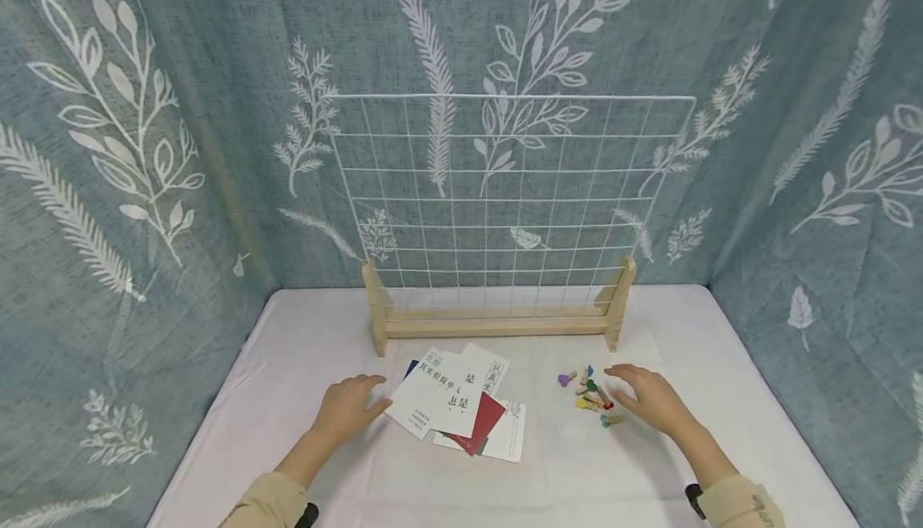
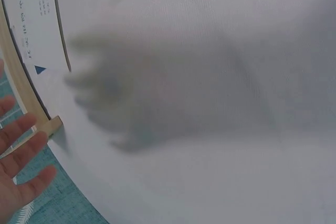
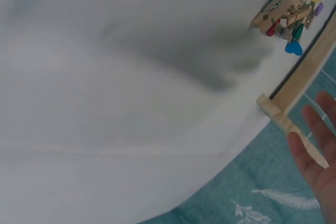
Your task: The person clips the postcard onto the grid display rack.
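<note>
My left hand (image 1: 351,408) hovers beside the left edge of a loose pile of cards, fingers spread and holding nothing. On top of the pile lies a white card (image 1: 440,393) with black Chinese writing; a red card (image 1: 485,424) sticks out from under it. At the right, my right hand (image 1: 649,400) is next to a small heap of wooden clothespins (image 3: 286,14) with coloured heart-shaped ends, its fingers relaxed and nothing between them. In the left wrist view the left hand (image 2: 21,156) shows its spread fingers.
Behind the cards and clothespins stands a white wire grid (image 1: 505,215) in a wooden base (image 1: 497,326). A white cloth covers the table (image 1: 548,480). Blue-green curtains (image 1: 238,111) with white leaf prints enclose the back and both sides.
</note>
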Available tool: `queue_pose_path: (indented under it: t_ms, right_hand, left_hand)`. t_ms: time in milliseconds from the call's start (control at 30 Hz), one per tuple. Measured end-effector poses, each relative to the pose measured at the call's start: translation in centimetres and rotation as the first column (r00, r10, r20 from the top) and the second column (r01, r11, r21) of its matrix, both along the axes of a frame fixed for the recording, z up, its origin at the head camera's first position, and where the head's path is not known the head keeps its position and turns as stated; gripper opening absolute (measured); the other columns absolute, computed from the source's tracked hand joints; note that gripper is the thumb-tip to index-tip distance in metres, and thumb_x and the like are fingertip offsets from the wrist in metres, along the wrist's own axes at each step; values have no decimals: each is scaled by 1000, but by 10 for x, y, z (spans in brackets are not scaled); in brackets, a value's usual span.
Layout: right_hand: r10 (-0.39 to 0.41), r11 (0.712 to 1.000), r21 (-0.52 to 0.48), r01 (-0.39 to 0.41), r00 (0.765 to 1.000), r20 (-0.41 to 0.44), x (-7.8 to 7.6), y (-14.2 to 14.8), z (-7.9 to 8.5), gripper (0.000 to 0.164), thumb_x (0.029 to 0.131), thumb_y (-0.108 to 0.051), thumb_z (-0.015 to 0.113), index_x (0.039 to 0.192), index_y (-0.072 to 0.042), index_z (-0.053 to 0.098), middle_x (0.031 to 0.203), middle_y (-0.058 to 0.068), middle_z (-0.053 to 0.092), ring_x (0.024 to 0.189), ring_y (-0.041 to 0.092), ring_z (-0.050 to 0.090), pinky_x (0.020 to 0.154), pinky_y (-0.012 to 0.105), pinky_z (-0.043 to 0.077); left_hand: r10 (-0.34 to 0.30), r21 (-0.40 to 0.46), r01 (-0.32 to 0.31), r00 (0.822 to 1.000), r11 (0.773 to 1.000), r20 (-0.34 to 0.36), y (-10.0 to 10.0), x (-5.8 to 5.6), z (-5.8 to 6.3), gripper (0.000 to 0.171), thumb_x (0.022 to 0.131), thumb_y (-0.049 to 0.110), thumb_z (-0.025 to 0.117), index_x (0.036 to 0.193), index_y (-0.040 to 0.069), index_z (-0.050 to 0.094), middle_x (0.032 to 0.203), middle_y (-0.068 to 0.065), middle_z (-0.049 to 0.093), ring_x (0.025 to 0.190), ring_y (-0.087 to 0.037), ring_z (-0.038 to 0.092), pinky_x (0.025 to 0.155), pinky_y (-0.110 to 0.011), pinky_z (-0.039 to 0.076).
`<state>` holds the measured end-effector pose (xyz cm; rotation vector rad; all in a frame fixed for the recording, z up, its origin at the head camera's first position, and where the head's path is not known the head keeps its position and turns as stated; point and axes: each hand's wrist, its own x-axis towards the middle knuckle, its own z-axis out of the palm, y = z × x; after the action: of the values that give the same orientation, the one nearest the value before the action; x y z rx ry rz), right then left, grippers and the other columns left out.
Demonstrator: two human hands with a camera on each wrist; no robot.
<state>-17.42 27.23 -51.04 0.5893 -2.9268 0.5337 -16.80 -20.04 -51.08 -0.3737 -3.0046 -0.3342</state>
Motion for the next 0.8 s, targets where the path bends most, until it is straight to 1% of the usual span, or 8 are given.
queue_pose_path:
  t_ms: [100,267,367,500,600,667,800]
  right_hand:
    - [4,1000,-1,-4,1000,0,-1,-2,-1,30,86,-11,67,113,1,64,114,21,65,105,39,61,90,52,49]
    - [18,1000,-7,-18,1000,3,-3,-8,-6,31,85,-9,67,113,2,64,116,22,64,106,40,60,90,52,49]
    - [23,1000,-3,-23,1000,6,-7,-12,-9,31,85,-9,67,113,2,64,118,24,62,107,41,59,91,53,48]
    - [36,999,-11,-36,999,-7,-11,-18,-14,30,83,-8,69,111,2,64,118,24,61,107,41,59,91,53,48]
    - [47,999,-19,-47,999,-5,-15,-21,-19,29,83,-8,69,110,1,65,117,24,61,106,41,60,91,52,49]
    - [57,998,-19,-57,998,6,-16,-23,-22,28,83,-9,69,109,1,65,116,24,62,105,41,61,90,52,49]
    - [72,997,3,-72,997,19,-19,-26,-28,26,83,-8,69,107,2,65,114,25,63,103,40,62,88,50,51]
  left_hand:
    - [0,14,0,1000,1000,-4,3,1,-1,35,81,29,73,106,5,68,98,-14,70,84,-31,67,67,-43,53]
    - [26,32,-27,999,999,18,10,0,-1,35,81,28,72,106,4,67,97,-14,70,85,-32,66,67,-44,52]
    - [45,19,-46,997,999,59,13,-4,-2,39,80,29,73,107,2,67,99,-17,69,87,-34,66,68,-46,53]
    - [67,-34,-64,989,997,130,20,-8,-4,48,79,34,73,112,0,65,105,-19,67,92,-37,64,72,-49,53]
    - [83,-49,-76,985,996,154,25,-10,-5,53,78,37,74,115,0,63,108,-20,65,95,-37,62,75,-51,52]
    - [93,-34,-88,981,996,168,29,-10,-6,57,77,38,75,117,1,62,110,-20,64,96,-38,61,75,-52,52]
    - [106,43,-118,969,992,225,36,-11,-6,66,72,37,79,122,-1,57,112,-23,60,97,-40,59,75,-55,51]
